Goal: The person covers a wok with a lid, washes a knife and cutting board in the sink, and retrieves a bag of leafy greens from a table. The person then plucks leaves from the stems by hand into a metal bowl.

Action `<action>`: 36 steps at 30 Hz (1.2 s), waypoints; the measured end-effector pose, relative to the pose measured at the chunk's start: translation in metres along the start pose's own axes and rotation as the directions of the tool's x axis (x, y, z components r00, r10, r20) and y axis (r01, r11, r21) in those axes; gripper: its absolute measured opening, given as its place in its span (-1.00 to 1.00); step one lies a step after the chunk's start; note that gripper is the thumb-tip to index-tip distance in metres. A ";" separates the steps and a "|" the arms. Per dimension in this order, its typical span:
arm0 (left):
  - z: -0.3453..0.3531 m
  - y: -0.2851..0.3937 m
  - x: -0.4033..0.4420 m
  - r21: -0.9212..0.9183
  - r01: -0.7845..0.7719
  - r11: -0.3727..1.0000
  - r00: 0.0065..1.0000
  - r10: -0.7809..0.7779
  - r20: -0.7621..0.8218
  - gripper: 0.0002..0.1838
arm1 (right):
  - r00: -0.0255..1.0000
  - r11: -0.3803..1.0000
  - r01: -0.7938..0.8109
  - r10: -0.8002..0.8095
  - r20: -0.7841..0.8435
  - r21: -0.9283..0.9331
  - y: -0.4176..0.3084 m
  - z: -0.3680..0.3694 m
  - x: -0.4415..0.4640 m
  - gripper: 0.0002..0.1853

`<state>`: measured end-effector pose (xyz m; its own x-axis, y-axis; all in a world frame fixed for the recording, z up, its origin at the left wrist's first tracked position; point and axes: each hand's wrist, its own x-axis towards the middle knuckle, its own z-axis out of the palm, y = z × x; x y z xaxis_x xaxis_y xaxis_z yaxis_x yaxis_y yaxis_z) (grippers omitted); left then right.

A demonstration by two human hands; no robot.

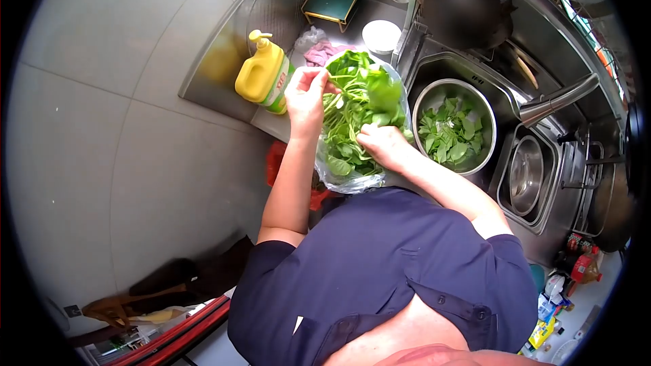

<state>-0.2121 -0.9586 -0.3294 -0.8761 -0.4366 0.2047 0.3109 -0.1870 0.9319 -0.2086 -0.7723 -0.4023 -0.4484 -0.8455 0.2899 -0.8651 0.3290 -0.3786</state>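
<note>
Leafy green vegetables (346,112) with long stems are heaped in a clear plastic bag (352,184) at the counter's edge, close to my body. My left hand (308,98) pinches a green stem at the upper left of the heap. Lower right on the same greens, my right hand (385,144) has its fingers closed around some stems; the fingertips are partly hidden. Just right of the bag, a round steel bowl (491,135) in the sink holds loose picked leaves (453,132).
A yellow pump bottle (252,80) stands left of my left hand. Beyond the bag are a pink cloth (325,53), a white bowl (381,36) and a green-topped rack (336,5). The faucet (559,100) reaches over the sink; another steel bowl (526,175) sits in the second basin.
</note>
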 end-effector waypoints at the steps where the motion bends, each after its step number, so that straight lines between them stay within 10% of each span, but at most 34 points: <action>1: 0.006 0.011 0.000 -0.045 -0.016 0.999 1.000 0.016 -0.005 -0.96 | 0.997 1.000 -0.029 0.028 0.077 0.011 0.006 0.006 0.000 -0.85; 2: 0.012 0.024 0.000 -0.091 -0.033 0.995 0.999 0.032 -0.012 -0.95 | 0.921 0.911 -0.122 0.252 -0.297 0.393 -0.003 0.005 0.016 -0.78; 4: 0.012 0.044 0.002 -0.150 -0.081 0.985 0.996 0.085 0.016 -0.96 | 0.905 0.957 -0.275 0.290 0.310 -0.095 0.025 0.023 0.003 -0.72; 6: 0.015 0.067 0.004 -0.222 -0.088 0.971 0.994 0.099 0.041 -0.96 | 0.903 0.914 -0.400 0.380 0.200 0.071 0.019 0.008 0.005 -0.69; 9: 0.007 0.067 0.005 -0.303 -0.032 0.952 0.997 0.052 0.058 -0.95 | 0.987 0.966 -0.155 0.159 -0.004 0.208 0.006 -0.028 -0.005 -0.66; 14: -0.020 0.078 -0.008 -0.303 -0.031 0.952 0.998 0.045 0.038 -0.95 | 0.890 0.507 -0.277 0.455 0.020 0.816 -0.018 -0.115 -0.012 -0.84; 22: -0.053 0.109 -0.021 -0.324 -0.165 0.932 0.983 0.183 0.027 -0.91 | 0.589 0.562 -0.264 0.737 -0.330 0.784 0.046 -0.164 -0.036 -0.88; 25: -0.043 0.076 -0.022 -0.349 -0.020 0.937 0.998 0.042 0.055 -0.93 | 0.674 0.599 -0.243 0.670 -0.311 0.763 0.023 -0.174 -0.033 -0.88; 30: 0.000 0.023 -0.031 -0.311 0.171 0.935 0.985 -0.168 0.036 -0.92 | 0.930 0.880 0.058 0.125 -0.347 0.471 -0.044 -0.167 -0.019 -0.82; 34: 0.036 0.021 -0.042 -0.275 0.285 0.918 0.959 -0.274 0.076 -0.89 | 0.946 0.926 -0.106 0.207 -0.251 0.363 -0.028 -0.115 -0.015 -0.80; 36: 0.044 0.024 -0.040 -0.230 0.318 0.920 0.946 -0.291 0.145 -0.82 | 0.863 0.543 -0.290 0.504 -0.030 0.788 -0.026 -0.108 -0.020 -0.83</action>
<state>-0.1852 -0.9071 -0.3018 -0.9725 -0.2306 -0.0338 0.0921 -0.5133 0.8533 -0.2013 -0.7189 -0.3032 -0.8300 -0.5512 0.0854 -0.1626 0.0927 -0.9823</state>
